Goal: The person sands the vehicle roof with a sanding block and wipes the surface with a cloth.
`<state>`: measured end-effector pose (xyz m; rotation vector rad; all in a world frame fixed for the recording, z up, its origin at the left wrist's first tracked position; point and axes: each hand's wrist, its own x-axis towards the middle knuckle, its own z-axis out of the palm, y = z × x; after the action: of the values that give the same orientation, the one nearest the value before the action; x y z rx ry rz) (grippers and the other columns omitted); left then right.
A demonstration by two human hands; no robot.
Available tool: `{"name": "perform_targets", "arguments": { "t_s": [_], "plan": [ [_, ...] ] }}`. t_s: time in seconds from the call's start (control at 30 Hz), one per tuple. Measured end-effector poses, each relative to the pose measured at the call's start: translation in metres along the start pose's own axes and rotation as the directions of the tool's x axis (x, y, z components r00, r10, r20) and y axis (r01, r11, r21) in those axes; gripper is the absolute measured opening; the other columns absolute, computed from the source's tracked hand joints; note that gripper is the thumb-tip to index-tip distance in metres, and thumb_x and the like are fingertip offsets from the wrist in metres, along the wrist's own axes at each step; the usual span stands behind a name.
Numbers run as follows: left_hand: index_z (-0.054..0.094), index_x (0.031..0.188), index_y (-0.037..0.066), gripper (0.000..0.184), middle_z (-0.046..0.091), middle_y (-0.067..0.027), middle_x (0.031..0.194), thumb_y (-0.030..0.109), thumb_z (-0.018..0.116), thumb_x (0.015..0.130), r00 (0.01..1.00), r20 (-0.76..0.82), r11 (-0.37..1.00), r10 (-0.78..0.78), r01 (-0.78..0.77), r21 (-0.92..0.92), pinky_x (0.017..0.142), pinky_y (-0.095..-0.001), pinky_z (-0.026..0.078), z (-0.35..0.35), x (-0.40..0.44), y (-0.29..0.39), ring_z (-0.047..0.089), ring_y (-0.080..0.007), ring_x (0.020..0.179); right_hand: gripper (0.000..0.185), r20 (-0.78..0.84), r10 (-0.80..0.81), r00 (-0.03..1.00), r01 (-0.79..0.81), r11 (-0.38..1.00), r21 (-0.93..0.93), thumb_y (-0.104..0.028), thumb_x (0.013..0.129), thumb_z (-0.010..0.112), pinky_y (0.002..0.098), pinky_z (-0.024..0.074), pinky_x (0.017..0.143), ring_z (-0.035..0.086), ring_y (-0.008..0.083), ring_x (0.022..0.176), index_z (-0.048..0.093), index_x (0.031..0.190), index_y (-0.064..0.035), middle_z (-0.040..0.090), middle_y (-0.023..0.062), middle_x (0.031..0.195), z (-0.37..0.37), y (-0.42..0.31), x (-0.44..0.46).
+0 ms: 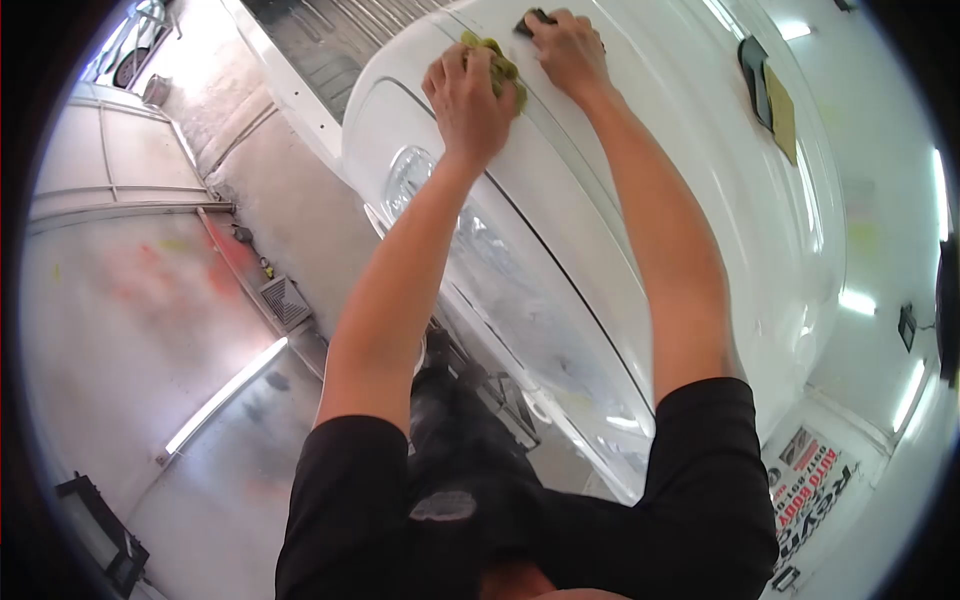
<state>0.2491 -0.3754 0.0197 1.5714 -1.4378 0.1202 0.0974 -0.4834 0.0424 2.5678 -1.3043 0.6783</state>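
Note:
My left hand (468,110) is closed around a crumpled yellow-green cloth (508,72) and presses it on the white vehicle panel (560,150), close to a seam. Just to its right, my right hand (570,55) grips a small dark block (533,22), whose lower face is hidden against the panel. Both arms are stretched far forward over the bodywork. Farther right on the same white surface lie a long dark sanding block (755,80) and a tan sheet that looks like sandpaper (781,118), partly overlapping.
A clear lamp (408,172) is set into the bodywork left of my left forearm. Panelled walls with red paint marks (180,270) and a lit tube (225,395) stand at left. A lettered sign (815,490) hangs at lower right. Concrete floor (290,170) runs beside the vehicle.

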Motion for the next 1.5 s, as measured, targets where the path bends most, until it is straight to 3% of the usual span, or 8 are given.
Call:
{"name": "perform_targets", "arguments": {
  "t_s": [0.2,0.43,0.67,0.87,1.0,1.17,1.4,1.5],
  "plan": [
    [0.067,0.120,0.011,0.037,0.058,-0.0114,0.133,0.017,0.075,0.084,0.999,-0.026,0.999,-0.038,0.037,-0.037,0.112,-0.0496,0.037,0.006,-0.006,0.000,0.052,-0.0355,0.125,0.046,0.041,0.036,0.999,-0.041,0.990,0.137,0.004,0.084,0.064,0.0458,0.0513,0.100,0.063,0.0345,0.112,0.077,0.125,-0.0123,0.068,0.0109,0.121,-0.122,-0.013,-0.191],
    [0.067,0.119,0.011,0.038,0.057,-0.0119,0.133,0.015,0.075,0.081,0.997,-0.025,0.997,-0.076,0.076,0.003,0.112,-0.0491,0.036,0.000,0.000,0.004,0.052,-0.0367,0.125,0.029,-0.017,0.014,1.000,-0.014,1.000,0.006,-0.011,0.090,0.061,0.0500,0.0509,0.094,0.063,0.0367,0.105,0.075,0.115,-0.0174,0.067,0.0130,0.111,0.013,-0.028,0.025],
    [0.065,0.120,0.011,0.041,0.055,-0.0141,0.134,0.012,0.075,0.081,0.994,-0.052,0.990,-0.096,0.090,-0.106,0.112,-0.0503,0.035,0.000,-0.002,-0.003,0.051,-0.0380,0.125,0.048,0.002,-0.068,0.998,0.068,0.989,0.131,0.001,0.082,0.070,0.0448,0.0515,0.094,0.062,0.0333,0.100,0.077,0.127,-0.0153,0.066,0.0110,0.111,-0.087,-0.024,-0.131],
    [0.066,0.119,0.011,0.043,0.057,-0.0137,0.131,0.013,0.078,0.077,0.990,-0.086,0.988,-0.113,0.103,-0.117,0.109,-0.0505,0.037,0.001,-0.003,-0.007,0.052,-0.0372,0.124,0.017,-0.026,-0.088,0.996,0.085,0.992,-0.095,-0.017,0.089,0.064,0.0492,0.0524,0.087,0.063,0.0376,0.100,0.071,0.104,-0.0124,0.066,0.0161,0.107,0.031,-0.043,0.056],
    [0.068,0.114,0.013,0.041,0.061,-0.0101,0.122,0.014,0.079,0.075,0.992,-0.054,0.989,-0.112,0.105,-0.109,0.104,-0.0476,0.039,0.001,0.011,-0.012,0.055,-0.0336,0.116,0.038,0.056,-0.126,0.990,0.125,0.992,0.025,-0.011,0.091,0.070,0.0482,0.0519,0.090,0.062,0.0379,0.100,0.073,0.129,-0.0158,0.066,0.0161,0.109,-0.012,-0.028,-0.009],
    [0.067,0.115,0.012,0.041,0.061,-0.0098,0.120,0.015,0.079,0.075,0.987,-0.048,0.975,-0.152,0.142,-0.169,0.102,-0.0458,0.039,0.000,0.013,-0.023,0.056,-0.0326,0.114,0.037,0.047,-0.124,0.991,0.119,0.989,0.090,-0.006,0.087,0.070,0.0491,0.0500,0.088,0.061,0.0351,0.097,0.075,0.123,-0.0129,0.062,0.0134,0.104,-0.063,-0.027,-0.084],
    [0.066,0.117,0.011,0.043,0.059,-0.0127,0.127,0.012,0.078,0.076,0.985,-0.092,0.981,-0.145,0.131,-0.146,0.108,-0.0479,0.037,-0.003,0.016,-0.024,0.053,-0.0355,0.122,0.017,0.041,-0.089,0.995,0.087,0.995,0.046,-0.018,0.093,0.067,0.0488,0.0512,0.088,0.062,0.0399,0.102,0.071,0.109,-0.0131,0.063,0.0170,0.106,0.018,-0.045,0.062],
    [0.065,0.117,0.011,0.044,0.058,-0.0130,0.128,0.010,0.078,0.075,0.985,-0.073,0.975,-0.155,0.140,-0.172,0.110,-0.0490,0.036,-0.003,0.016,-0.025,0.052,-0.0360,0.124,0.037,0.069,-0.139,0.988,0.128,0.983,0.135,-0.006,0.087,0.073,0.0478,0.0513,0.088,0.061,0.0372,0.099,0.075,0.123,-0.0161,0.062,0.0144,0.105,-0.037,-0.029,-0.029]
  ]
}}
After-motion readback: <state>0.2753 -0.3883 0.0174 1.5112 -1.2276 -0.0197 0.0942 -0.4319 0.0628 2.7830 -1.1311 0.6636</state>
